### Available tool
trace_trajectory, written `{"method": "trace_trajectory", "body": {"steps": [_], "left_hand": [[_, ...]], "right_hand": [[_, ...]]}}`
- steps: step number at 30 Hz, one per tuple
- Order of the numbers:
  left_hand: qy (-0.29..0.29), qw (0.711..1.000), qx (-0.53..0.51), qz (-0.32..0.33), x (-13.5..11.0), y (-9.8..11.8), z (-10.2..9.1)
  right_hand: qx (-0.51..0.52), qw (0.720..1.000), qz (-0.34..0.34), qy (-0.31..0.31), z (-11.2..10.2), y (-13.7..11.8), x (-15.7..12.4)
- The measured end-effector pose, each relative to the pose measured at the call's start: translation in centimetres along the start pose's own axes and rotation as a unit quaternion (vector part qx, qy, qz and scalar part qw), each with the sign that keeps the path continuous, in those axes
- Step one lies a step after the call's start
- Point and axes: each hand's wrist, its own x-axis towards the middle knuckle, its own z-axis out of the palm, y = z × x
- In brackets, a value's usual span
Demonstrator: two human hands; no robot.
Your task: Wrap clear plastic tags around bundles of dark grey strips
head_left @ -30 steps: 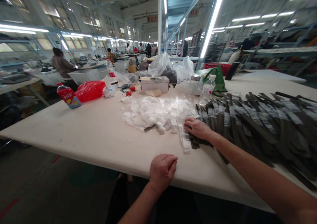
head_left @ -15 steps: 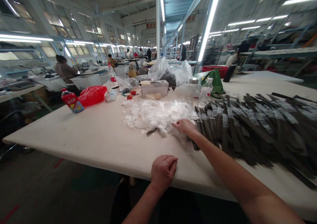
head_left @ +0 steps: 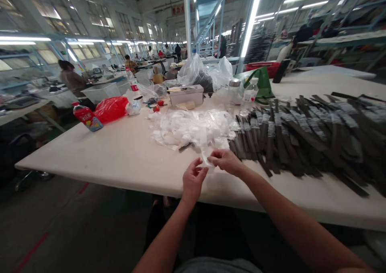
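Note:
My right hand point(head_left: 224, 160) pinches a thin white strip point(head_left: 204, 146) that stands up from a heap of white strips point(head_left: 193, 126). Close by on the left, my left hand point(head_left: 193, 178) is half curled with a gap between thumb and fingers. Its thumb tip is at the lower end of the strip; whether it touches I cannot tell. Both hands are above the near part of the table point(head_left: 120, 156). Dark grey fabric strips point(head_left: 289, 140), bundled with white bands, lie in a wide pile to the right.
Behind the heap stand a white box point(head_left: 187, 96), a lidded jar point(head_left: 234, 90), a clear bottle point(head_left: 251, 90) and a green bag point(head_left: 262, 83). A red plastic bag point(head_left: 111, 109) and a red drink bottle point(head_left: 87, 117) are at the left. A co-worker point(head_left: 72, 78) is farther back.
My right hand has drawn a white strip from the heap toward me. My left hand has risen from resting closed at the table edge and loosened beside it. The view has shifted slightly.

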Motion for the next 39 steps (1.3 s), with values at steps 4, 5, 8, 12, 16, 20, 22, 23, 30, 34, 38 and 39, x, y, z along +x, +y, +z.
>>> {"method": "trace_trajectory", "body": {"steps": [4,5,8,12,16,20,22,23,30,34,38,39], "left_hand": [[-0.094,0.994,0.04,-0.04,-0.4,0.7,0.1],[-0.099,0.993,0.047,-0.048,-0.5,0.8,0.1],[-0.109,0.99,0.044,-0.078,-0.7,1.0,0.0],[-0.117,0.986,0.005,-0.115,-0.4,0.7,-0.3],[-0.099,0.984,-0.045,-0.144,0.0,0.3,-0.9],[-0.079,0.978,-0.095,-0.168,0.4,-0.1,-1.4],[-0.064,0.974,-0.127,-0.176,0.5,-0.3,-1.5],[-0.053,0.972,-0.143,-0.18,0.5,-0.4,-1.5],[-0.038,0.967,-0.168,-0.187,0.7,-0.7,-1.6],[-0.051,0.966,-0.169,-0.188,0.8,-0.9,-1.8],[-0.049,0.96,-0.187,-0.204,1.0,-0.7,-1.7],[-0.048,0.959,-0.188,-0.206,1.0,-0.6,-1.7]], "right_hand": [[-0.055,0.998,-0.028,0.023,1.1,-0.6,-2.2],[-0.074,0.996,-0.034,0.033,1.2,-0.8,-2.6],[-0.132,0.989,-0.034,0.064,1.1,-0.9,-3.0],[-0.219,0.963,0.018,0.158,-1.1,0.6,-2.4],[-0.292,0.922,0.1,0.235,-4.0,3.6,-0.6],[-0.318,0.906,0.149,0.239,-4.3,5.2,1.8],[-0.312,0.907,0.158,0.233,-3.8,5.3,3.1],[-0.306,0.909,0.164,0.23,-3.5,5.2,3.8],[-0.185,0.933,0.25,0.18,-4.6,5.3,6.8],[-0.059,0.949,0.279,0.138,-5.8,5.5,6.5],[0.102,0.95,0.282,0.091,-6.1,5.1,4.3],[0.139,0.948,0.273,0.085,-6.1,5.0,3.4]]}}
